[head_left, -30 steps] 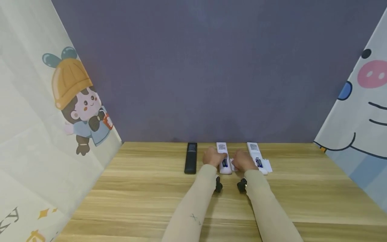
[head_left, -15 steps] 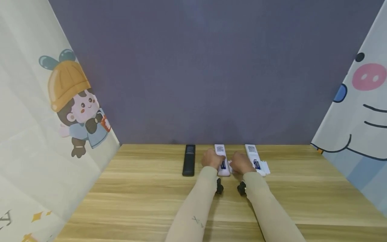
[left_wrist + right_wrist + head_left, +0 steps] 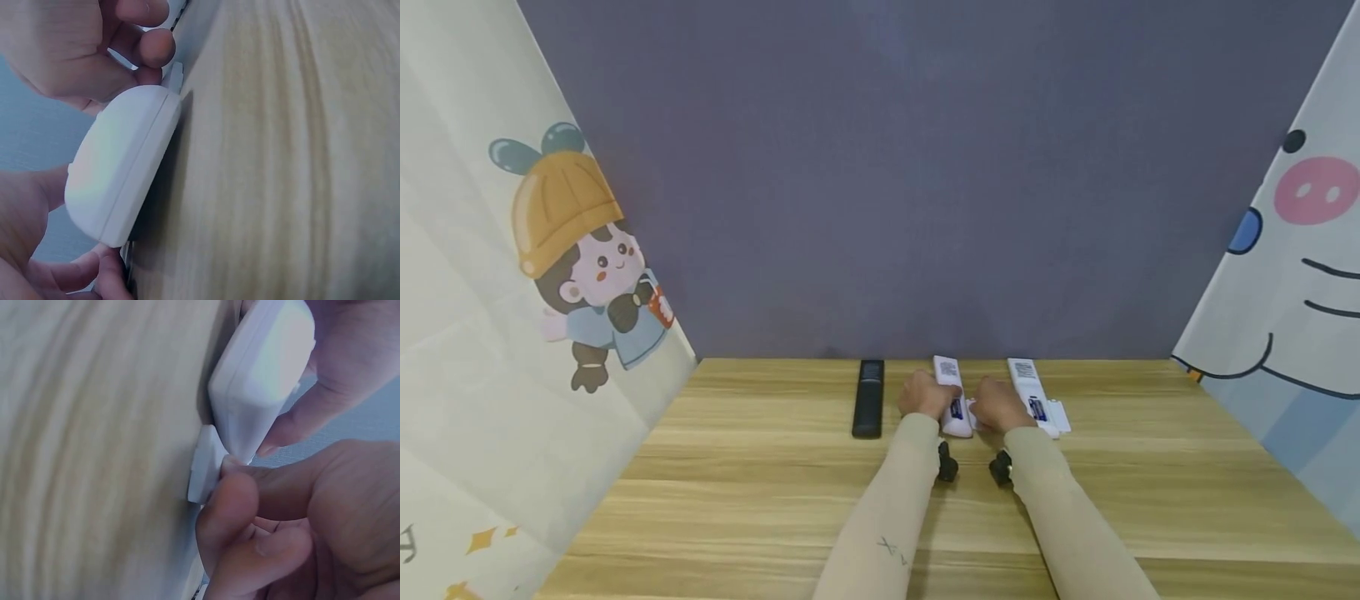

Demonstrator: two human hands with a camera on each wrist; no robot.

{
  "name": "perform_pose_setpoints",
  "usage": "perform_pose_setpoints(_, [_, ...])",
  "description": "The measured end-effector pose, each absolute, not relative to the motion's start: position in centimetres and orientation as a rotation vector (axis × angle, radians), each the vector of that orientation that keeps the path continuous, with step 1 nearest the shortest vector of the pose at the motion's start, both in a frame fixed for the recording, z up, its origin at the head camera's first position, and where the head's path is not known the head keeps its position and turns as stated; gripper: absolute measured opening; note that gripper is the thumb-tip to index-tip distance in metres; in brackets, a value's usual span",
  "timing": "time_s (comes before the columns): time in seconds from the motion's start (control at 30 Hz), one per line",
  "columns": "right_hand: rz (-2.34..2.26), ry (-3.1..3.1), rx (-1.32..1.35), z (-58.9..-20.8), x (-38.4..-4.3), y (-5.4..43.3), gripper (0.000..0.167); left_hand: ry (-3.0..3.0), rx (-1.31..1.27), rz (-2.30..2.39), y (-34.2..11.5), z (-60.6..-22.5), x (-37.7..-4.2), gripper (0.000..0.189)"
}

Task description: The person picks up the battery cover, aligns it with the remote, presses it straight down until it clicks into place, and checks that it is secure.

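Note:
A white remote control [image 3: 948, 368] lies back up in the middle, its battery bay uncovered and showing dark blue batteries [image 3: 957, 409]. My left hand [image 3: 924, 395] grips it from the left, thumb over the back and fingers at the lower edge. In the left wrist view the remote control [image 3: 119, 162] tilts, with a shadowed gap between it and the table. To its right, my right hand [image 3: 1000, 405] pinches a small white battery cover [image 3: 205, 464] beside the remote. The cover's far part is hidden by the fingers.
A second white remote control [image 3: 1026, 380] with batteries [image 3: 1037, 408] in its uncovered bay lies to the right, a white cover [image 3: 1059, 415] beside it. On the left lies a black remote control [image 3: 868, 400]. A dark grey panel [image 3: 880, 183] rises behind the wooden table [image 3: 737, 483].
The middle remote has shifted slightly to the right and tilted in my left hand. My right hand stays nearly still by the cover. The head view has drifted a little.

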State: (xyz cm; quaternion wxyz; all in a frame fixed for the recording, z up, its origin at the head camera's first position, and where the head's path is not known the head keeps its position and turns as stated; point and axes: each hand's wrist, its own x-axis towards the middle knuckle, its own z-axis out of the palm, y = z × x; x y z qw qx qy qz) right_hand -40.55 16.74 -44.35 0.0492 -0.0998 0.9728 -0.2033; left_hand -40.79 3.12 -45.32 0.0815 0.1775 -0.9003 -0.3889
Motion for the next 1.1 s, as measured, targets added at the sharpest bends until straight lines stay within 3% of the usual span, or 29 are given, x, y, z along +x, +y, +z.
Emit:
perform_pose_setpoints(0.43, [-0.619, 2.982, -0.318, -44.5, -40.6, 17.0, 0.013, -2.733, 0.473, -1.155, 2.6, -45.9, -41.2, 0.038])
perform_pose_setpoints(0.73, [-0.632, 2.956, -0.301, -44.6, -40.7, 16.9, 0.021, -2.770, 0.505, -1.141, 2.4, -45.5, -41.3, 0.042])
perform_pose_setpoints(1.1, [-0.636, 2.964, -0.264, -44.7, -39.4, 16.5, 0.017, -2.752, 0.451, -1.209, 1.3, -45.4, -39.5, 0.041])
